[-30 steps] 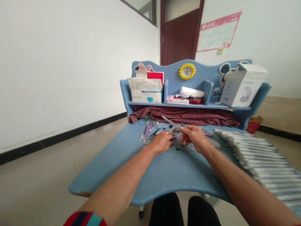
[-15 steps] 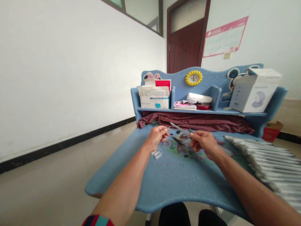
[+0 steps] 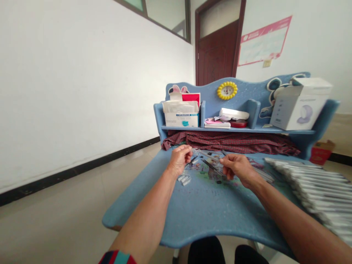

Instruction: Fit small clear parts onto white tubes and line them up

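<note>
My right hand (image 3: 237, 167) pinches the near end of a thin clear plastic strip or tube (image 3: 208, 155), which slants up and left toward my other hand. My left hand (image 3: 180, 159) is closed, thumb and fingertips pressed together at the strip's far end. Whatever sits between those fingertips is too small to make out. Beneath the hands, a dark slender tool (image 3: 210, 166) lies on the blue desk (image 3: 203, 209). Several short whitish pieces (image 3: 184, 179) rest just below my left hand, and a small black piece (image 3: 219, 182) lies near my right.
On the right of the desk is a stack of long silvery-white tubes (image 3: 316, 187). A checked cloth (image 3: 231, 142) is bunched under the shelf. The shelf carries a mask box (image 3: 181, 119), a red tin (image 3: 238, 124) and a white carton (image 3: 298, 106).
The strip's far end has dropped and swung left to meet my left fingertips; earlier it pointed up, apart from them. My left hand has moved slightly up and left.
</note>
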`<state>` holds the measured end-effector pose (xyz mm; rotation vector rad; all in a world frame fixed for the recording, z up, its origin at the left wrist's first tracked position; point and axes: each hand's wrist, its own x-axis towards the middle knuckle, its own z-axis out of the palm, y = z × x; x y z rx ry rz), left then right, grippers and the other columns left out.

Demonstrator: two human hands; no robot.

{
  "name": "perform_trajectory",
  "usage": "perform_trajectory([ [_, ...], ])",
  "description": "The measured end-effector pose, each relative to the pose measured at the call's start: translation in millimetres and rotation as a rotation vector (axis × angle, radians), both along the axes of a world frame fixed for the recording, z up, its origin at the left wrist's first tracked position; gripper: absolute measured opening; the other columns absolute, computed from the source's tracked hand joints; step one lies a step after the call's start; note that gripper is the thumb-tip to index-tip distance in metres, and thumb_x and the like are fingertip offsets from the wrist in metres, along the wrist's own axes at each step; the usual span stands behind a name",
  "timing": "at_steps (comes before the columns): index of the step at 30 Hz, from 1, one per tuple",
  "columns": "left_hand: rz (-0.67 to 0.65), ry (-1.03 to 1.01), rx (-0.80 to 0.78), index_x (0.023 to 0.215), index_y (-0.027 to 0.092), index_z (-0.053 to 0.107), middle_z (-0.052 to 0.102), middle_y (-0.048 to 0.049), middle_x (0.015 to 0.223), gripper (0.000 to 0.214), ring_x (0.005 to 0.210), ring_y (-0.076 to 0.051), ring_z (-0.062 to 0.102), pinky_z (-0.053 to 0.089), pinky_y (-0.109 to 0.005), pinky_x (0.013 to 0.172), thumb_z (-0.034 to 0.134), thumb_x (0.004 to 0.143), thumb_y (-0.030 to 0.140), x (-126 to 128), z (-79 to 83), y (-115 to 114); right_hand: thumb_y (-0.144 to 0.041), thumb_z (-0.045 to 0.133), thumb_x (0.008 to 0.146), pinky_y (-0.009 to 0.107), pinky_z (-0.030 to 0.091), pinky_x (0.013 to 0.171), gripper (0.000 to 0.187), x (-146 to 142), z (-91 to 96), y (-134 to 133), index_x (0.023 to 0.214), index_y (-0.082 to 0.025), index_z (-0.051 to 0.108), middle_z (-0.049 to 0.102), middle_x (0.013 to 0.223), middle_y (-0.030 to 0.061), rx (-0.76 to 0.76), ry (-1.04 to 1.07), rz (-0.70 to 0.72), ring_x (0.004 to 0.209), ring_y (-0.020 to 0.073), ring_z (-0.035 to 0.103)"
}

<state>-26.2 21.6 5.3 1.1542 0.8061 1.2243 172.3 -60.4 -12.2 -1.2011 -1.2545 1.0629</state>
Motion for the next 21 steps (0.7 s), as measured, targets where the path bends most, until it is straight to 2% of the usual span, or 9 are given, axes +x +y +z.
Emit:
perform_trajectory([
  [9,-0.022,0.215,0.081,0.067,0.014,0.055,0.048,0.0043,0.045,0.019,0.033,-0.003,0.035,0.023,-0.015,0.034,0.063,0.063,0.030,0.9,-2.1,-2.4,-0.036,0.061,0.068,0.017,0.030,0.028,0.027,2.7,1.2,-3.1,0.055,-0.016,0.049,0.056,0.042,-0.0014,-0.001,-0.078,0.087,0.028,0.0070,0.045],
  [21,-0.068,0.163,0.056,0.067,0.014,0.051,0.049,0.0035,0.044,0.015,0.031,-0.003,0.034,0.020,-0.014,0.031,0.061,0.064,0.024,4.8,4.0,-8.4,-0.031,0.056,0.070,0.019,0.025,0.030,0.018,-14.0,-2.8,-7.1,0.059,-0.018,0.051,0.047,0.038,-0.0051,0.120,-0.180,-0.099,0.029,0.0062,0.035],
])
